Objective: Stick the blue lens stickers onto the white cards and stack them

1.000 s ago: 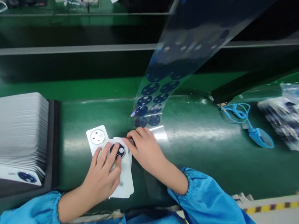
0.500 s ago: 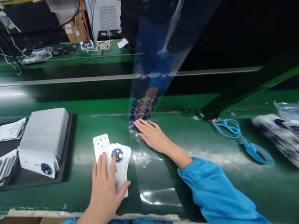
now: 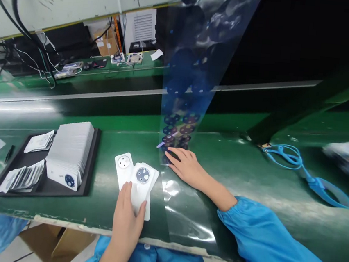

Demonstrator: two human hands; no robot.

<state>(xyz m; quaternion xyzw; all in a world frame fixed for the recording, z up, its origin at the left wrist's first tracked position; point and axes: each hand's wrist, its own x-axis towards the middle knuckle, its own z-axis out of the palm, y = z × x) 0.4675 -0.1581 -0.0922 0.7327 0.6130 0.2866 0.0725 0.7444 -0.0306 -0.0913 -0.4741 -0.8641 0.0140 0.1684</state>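
Note:
My left hand [image 3: 127, 215] lies over a small group of white phone-back panels [image 3: 139, 193], its thumb apart from the fingers along their right side. One panel carries a dark round camera piece [image 3: 142, 175]; the panel [image 3: 123, 162] at the left shows a white ring with bare holes. My right hand [image 3: 186, 165] reaches to the lower end of a clear film strip [image 3: 186, 107] with rows of dark round camera stickers. Its fingers are stretched out, their tips touching the strip beside a small lavender tab [image 3: 160, 145]. Whatever is under those fingertips is hidden.
At the left a black tray [image 3: 93, 160] holds a tall stack of white panels [image 3: 71, 145] and smaller piles. A blue wrist strap cord [image 3: 286, 156] lies at the right, near bagged parts [image 3: 347, 158]. A dark post [image 3: 264, 127] rises from the green bench [image 3: 250, 175].
The view has shifted, showing more of the left side. My left hand has slid slightly down the panels. My right fingertips have spread a little on the strip, and the lavender tab now shows.

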